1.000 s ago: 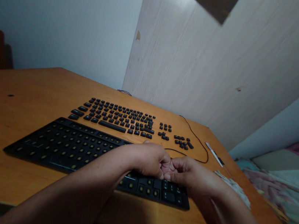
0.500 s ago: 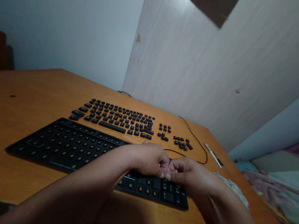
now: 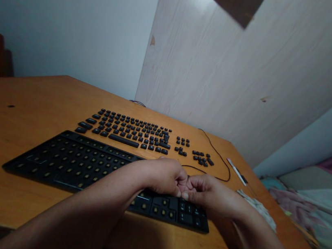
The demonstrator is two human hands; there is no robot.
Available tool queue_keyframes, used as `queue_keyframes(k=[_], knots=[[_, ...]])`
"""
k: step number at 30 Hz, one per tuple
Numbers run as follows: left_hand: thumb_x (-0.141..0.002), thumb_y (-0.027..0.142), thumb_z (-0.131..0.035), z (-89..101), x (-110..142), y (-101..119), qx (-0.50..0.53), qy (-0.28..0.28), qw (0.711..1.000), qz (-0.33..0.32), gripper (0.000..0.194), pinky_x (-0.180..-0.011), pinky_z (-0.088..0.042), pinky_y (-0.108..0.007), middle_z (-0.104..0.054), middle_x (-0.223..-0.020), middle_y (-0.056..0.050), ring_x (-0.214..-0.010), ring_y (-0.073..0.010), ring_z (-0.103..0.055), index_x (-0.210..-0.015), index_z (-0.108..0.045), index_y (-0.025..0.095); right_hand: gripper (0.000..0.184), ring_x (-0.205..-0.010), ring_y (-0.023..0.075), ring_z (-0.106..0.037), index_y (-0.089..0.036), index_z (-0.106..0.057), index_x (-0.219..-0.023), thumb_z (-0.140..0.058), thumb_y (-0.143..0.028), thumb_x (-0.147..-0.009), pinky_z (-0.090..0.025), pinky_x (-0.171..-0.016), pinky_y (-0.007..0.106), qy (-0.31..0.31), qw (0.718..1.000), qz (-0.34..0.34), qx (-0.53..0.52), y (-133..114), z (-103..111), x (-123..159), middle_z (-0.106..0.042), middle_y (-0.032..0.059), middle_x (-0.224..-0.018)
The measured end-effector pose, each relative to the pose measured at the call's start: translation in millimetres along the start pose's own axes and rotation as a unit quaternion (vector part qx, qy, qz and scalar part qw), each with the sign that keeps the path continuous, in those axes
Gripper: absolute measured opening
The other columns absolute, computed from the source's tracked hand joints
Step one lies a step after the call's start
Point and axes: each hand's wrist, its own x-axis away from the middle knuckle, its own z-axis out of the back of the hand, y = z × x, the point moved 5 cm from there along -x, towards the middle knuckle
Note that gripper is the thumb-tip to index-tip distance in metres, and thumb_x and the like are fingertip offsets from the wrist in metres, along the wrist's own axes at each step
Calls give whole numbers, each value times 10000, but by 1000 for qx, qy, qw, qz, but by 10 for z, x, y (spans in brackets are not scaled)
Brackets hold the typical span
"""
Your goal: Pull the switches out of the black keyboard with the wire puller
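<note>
A black keyboard [image 3: 77,163] lies on the wooden table, most of its key positions bare with small pale pegs showing. Keycaps [image 3: 187,219] sit in the number pad at its right end. Over that end, my left hand [image 3: 167,177] is closed, its curled fingers against those of my right hand [image 3: 201,189]. My right hand is pinched too, thumb down close to the number pad. Whatever the fingertips hold, if anything, is hidden. Behind the keyboard, loose black keycaps [image 3: 123,140] lie spread in keyboard order, with smaller groups of keycaps [image 3: 201,158] to the right.
A black cable [image 3: 224,161] loops behind my right hand. A white stick-like object [image 3: 236,171] and a crumpled pale cloth [image 3: 257,209] lie on the right of the table [image 3: 48,104]. The wall [image 3: 207,72] rises behind. Bedding [image 3: 306,202] is beyond the right edge.
The view shifts very slightly. Both hands stay together over the number pad, their fingers barely moving. Keyboard and loose keycaps keep their places.
</note>
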Motion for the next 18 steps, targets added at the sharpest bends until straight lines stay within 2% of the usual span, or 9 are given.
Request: queue_keyframes(k=[8,12,18], knots=[[-706,307,-587,-3,-2,-16,6,-9,1000,-2,144,-535,-348,-205,-610,-704,33,-649,-119,-533,-804,-646,220,337,-588,87,-397,-153,-573,-779,-640,-478,-832,-335,-553,212,-3,999,36,-12,-63,-32,9,-474,-34,-669],[-717,313,-566,5,-7,-9,1,-6,1000,-14,133,-532,-344,-206,-587,-678,38,-634,-114,-513,-777,-632,214,301,-580,84,-400,-151,-554,-757,-635,-428,-841,-321,-538,209,10,999,28,-16,-23,-1,-1,-467,-37,-660],[-725,334,-580,2,-13,-23,19,-5,1000,-8,154,-534,-338,-199,-576,-673,44,-629,-103,-496,-794,-641,210,187,-583,79,-403,-151,-556,-765,-613,-308,-848,-327,-543,201,-15,999,42,-1,-33,28,29,-485,-41,-668]])
